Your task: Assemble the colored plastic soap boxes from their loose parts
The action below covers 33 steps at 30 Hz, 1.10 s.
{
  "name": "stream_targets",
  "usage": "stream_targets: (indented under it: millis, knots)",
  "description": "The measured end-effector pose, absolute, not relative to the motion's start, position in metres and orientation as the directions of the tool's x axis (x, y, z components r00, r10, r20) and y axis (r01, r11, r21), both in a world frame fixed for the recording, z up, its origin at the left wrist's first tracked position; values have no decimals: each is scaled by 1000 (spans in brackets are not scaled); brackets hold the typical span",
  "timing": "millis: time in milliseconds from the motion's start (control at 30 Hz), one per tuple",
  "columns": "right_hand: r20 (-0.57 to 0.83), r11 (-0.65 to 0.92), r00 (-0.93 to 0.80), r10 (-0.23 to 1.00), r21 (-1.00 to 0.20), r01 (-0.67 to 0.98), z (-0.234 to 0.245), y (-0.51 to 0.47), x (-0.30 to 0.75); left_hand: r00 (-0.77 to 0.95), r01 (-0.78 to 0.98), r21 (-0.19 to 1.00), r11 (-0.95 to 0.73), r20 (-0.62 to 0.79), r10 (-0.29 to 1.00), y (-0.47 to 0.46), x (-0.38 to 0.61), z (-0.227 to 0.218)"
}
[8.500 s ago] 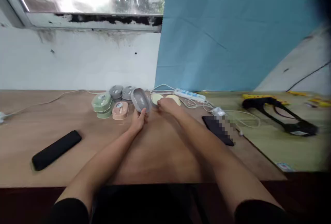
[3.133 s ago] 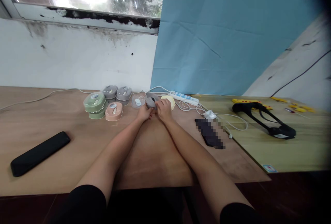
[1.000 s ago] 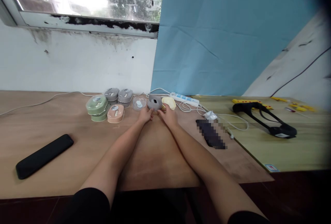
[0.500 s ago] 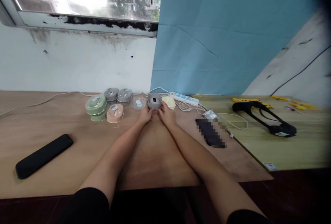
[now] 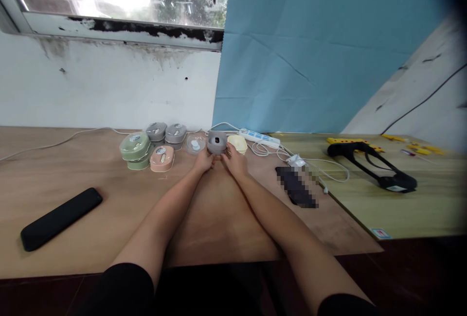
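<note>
Both my hands grip a small grey lidded container near the back of the table, one at each side of its front. My left hand has its fingers curled at the left edge, and my right hand closes on the right edge. A dark oval shows on the container's upper part. Just left of it lies a clear plastic lid with a whitish piece in its middle. A pale yellow container part lies close behind my right hand.
Stacked green containers, a pink container and grey containers stand at the left. A power strip with white cables, a pixelated dark object and a black strap frame lie to the right. A black case lies front left.
The view has shifted very slightly. My hands stay on the grey container, with hardly any visible movement.
</note>
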State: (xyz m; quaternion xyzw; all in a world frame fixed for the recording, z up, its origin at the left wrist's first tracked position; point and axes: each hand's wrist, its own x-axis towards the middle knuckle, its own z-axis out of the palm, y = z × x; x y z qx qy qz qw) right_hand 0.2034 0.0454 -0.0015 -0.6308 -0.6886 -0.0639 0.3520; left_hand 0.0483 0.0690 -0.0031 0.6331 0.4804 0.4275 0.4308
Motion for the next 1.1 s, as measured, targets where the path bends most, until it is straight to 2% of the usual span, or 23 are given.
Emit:
stream_targets:
  millis: [400, 833, 967, 1100]
  knots:
    - [582, 226, 43, 812, -381, 896, -2, 45, 205, 181, 237, 961, -145, 103, 978, 73, 48, -6]
    - [552, 161, 74, 831, -365, 917, -1, 44, 203, 154, 246, 961, -129, 93, 984, 64, 49, 2]
    - [549, 119, 119, 828, -378, 918, 1, 43, 205, 127, 273, 945, -183, 153, 980, 59, 48, -1]
    - [602, 181, 101, 792, -389, 903, 1, 41, 207, 34, 382, 881, -280, 289, 957, 49, 46, -5]
